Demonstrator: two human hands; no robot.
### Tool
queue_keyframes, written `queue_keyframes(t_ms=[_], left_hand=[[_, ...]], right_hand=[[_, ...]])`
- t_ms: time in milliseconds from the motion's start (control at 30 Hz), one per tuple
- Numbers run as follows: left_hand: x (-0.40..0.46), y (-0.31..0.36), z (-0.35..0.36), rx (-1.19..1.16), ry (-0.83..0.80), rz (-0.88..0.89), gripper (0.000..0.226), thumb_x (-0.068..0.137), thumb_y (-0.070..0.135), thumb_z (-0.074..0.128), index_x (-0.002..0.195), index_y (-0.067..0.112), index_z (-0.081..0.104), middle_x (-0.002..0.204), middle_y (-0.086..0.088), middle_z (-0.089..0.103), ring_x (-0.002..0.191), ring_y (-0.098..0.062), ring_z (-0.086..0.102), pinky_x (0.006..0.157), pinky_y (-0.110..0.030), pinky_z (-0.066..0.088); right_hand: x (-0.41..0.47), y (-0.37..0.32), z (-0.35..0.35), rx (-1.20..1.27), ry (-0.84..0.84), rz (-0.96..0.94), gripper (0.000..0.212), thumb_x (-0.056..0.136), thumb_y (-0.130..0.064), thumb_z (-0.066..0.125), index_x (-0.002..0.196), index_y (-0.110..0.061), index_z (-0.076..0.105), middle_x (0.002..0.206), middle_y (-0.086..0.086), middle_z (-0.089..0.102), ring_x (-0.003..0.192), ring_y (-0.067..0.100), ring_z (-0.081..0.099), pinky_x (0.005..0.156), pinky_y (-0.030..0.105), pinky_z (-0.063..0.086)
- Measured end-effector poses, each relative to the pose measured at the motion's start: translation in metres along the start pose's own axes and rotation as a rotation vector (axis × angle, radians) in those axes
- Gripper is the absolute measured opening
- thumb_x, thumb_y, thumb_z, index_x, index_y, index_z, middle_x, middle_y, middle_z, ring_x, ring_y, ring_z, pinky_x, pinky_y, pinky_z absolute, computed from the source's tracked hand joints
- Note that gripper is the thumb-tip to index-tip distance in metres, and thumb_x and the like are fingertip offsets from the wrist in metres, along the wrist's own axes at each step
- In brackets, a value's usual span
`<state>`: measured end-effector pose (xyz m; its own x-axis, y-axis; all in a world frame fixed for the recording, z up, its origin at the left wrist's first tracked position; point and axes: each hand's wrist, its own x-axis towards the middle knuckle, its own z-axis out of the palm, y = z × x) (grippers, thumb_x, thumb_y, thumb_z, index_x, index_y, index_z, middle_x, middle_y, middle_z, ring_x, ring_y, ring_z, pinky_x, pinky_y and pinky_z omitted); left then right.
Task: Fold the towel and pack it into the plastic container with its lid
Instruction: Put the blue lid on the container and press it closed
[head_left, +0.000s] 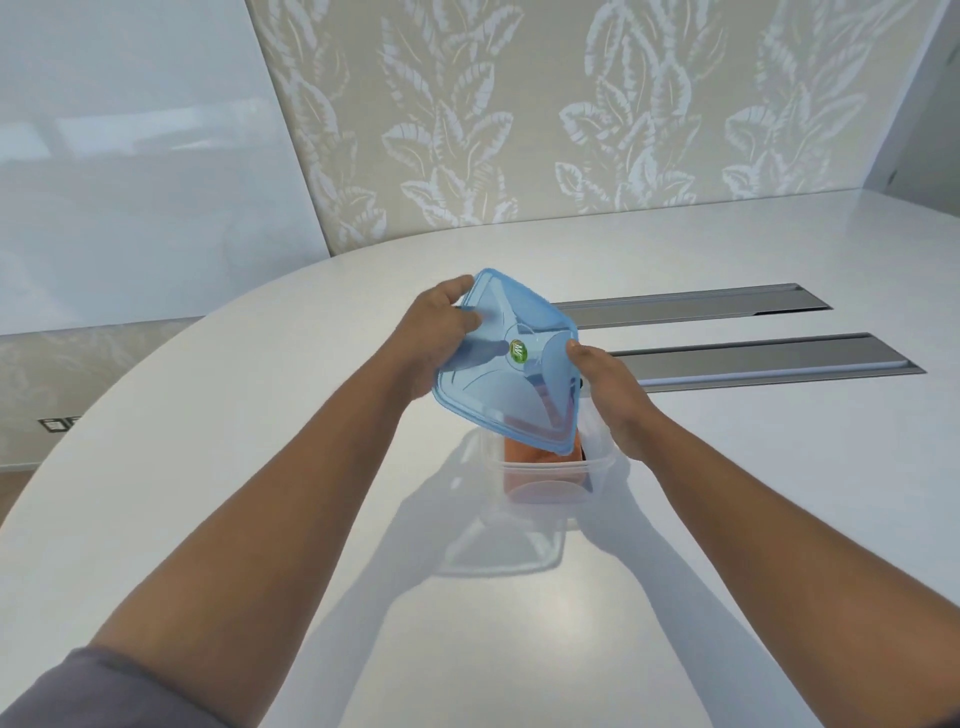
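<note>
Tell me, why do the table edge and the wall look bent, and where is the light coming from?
Head view: the wide lens bows the table edge and tilts the wall. Soft shadows of the arms and the lid fall toward the camera, so the light seems to come from above and ahead. The glossy tabletop shows a pale sheen near the bottom. The lid, held in the left hand and right hand, is see-through, tinting the orange towel behind it.

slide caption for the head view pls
Both hands, left and right, hold the blue lid tilted above the container.
</note>
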<state>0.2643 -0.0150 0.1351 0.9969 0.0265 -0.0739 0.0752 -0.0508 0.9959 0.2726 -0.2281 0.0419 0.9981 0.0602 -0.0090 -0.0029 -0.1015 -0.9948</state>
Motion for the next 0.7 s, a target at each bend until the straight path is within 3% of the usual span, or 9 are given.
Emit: queue_keyframes(t_ms=[67, 133, 200, 267, 333, 433, 533, 700], left_hand=[[0.001, -0.018, 0.006, -0.119, 0.024, -0.047, 0.049, 0.100, -0.005, 0.049, 0.136, 0.028, 0.052, 0.113, -0.008, 0.069, 0.080, -0.036, 0.077, 0.065, -0.038, 0.064], [0.004, -0.039, 0.015, -0.122, 0.066, -0.045, 0.040, 0.102, -0.002, 0.048, 0.118, 0.032, 0.063, 0.108, -0.008, 0.074, 0.082, -0.031, 0.074, 0.075, -0.042, 0.062], [0.004, -0.058, 0.025, -0.076, 0.095, -0.015, 0.043, 0.102, 0.002, 0.046, 0.100, 0.035, 0.072, 0.094, 0.001, 0.076, 0.082, -0.024, 0.069, 0.086, -0.045, 0.057], [0.003, -0.070, 0.034, -0.043, 0.099, 0.000, 0.039, 0.104, 0.004, 0.044, 0.110, 0.033, 0.069, 0.101, -0.002, 0.074, 0.087, -0.023, 0.068, 0.088, -0.045, 0.056], [0.003, -0.077, 0.040, 0.011, 0.089, 0.020, 0.036, 0.102, 0.003, 0.041, 0.125, 0.022, 0.061, 0.113, -0.010, 0.071, 0.092, -0.026, 0.068, 0.083, -0.042, 0.057], [0.004, -0.083, 0.045, 0.081, 0.078, 0.014, 0.038, 0.095, 0.001, 0.040, 0.120, 0.021, 0.061, 0.112, -0.009, 0.070, 0.096, -0.029, 0.068, 0.079, -0.040, 0.058], [0.005, -0.087, 0.046, 0.147, 0.083, 0.008, 0.038, 0.095, 0.004, 0.039, 0.120, 0.022, 0.060, 0.111, -0.004, 0.069, 0.096, -0.026, 0.067, 0.073, -0.034, 0.056], [0.009, -0.100, 0.044, 0.232, 0.095, 0.062, 0.034, 0.101, 0.011, 0.040, 0.130, 0.019, 0.056, 0.117, -0.003, 0.066, 0.098, -0.023, 0.062, 0.075, -0.031, 0.049]], right_hand=[[0.002, 0.002, -0.004, 0.090, 0.012, 0.019, 0.023, 0.105, -0.035, 0.050, 0.109, -0.024, 0.069, 0.101, -0.014, 0.075, 0.098, 0.006, 0.067, 0.086, 0.027, 0.049], [0.004, 0.002, -0.008, 0.178, 0.012, 0.050, 0.023, 0.104, -0.025, 0.051, 0.120, -0.016, 0.066, 0.116, 0.002, 0.073, 0.106, 0.022, 0.065, 0.096, 0.039, 0.052], [0.005, 0.002, -0.010, 0.233, 0.013, 0.088, 0.023, 0.103, -0.021, 0.054, 0.124, -0.020, 0.063, 0.121, 0.007, 0.071, 0.103, 0.024, 0.068, 0.094, 0.042, 0.055], [0.005, 0.002, -0.011, 0.206, 0.013, 0.111, 0.021, 0.103, -0.022, 0.055, 0.122, -0.031, 0.060, 0.118, 0.002, 0.071, 0.098, 0.022, 0.070, 0.081, 0.038, 0.059], [0.007, 0.003, -0.012, 0.144, 0.025, 0.125, 0.020, 0.104, -0.025, 0.054, 0.122, -0.031, 0.059, 0.119, 0.003, 0.070, 0.097, 0.024, 0.071, 0.073, 0.036, 0.061], [0.012, 0.004, -0.013, 0.071, 0.050, 0.162, 0.033, 0.104, -0.030, 0.052, 0.136, -0.024, 0.052, 0.130, 0.007, 0.064, 0.110, 0.032, 0.067, 0.089, 0.049, 0.059], [0.016, 0.007, -0.012, 0.017, 0.055, 0.176, 0.025, 0.105, -0.030, 0.050, 0.128, -0.023, 0.055, 0.124, 0.010, 0.066, 0.110, 0.035, 0.067, 0.094, 0.058, 0.056], [0.018, 0.020, -0.009, -0.097, 0.074, 0.154, 0.024, 0.104, -0.037, 0.049, 0.124, -0.026, 0.056, 0.118, 0.006, 0.066, 0.107, 0.028, 0.065, 0.096, 0.052, 0.055]])
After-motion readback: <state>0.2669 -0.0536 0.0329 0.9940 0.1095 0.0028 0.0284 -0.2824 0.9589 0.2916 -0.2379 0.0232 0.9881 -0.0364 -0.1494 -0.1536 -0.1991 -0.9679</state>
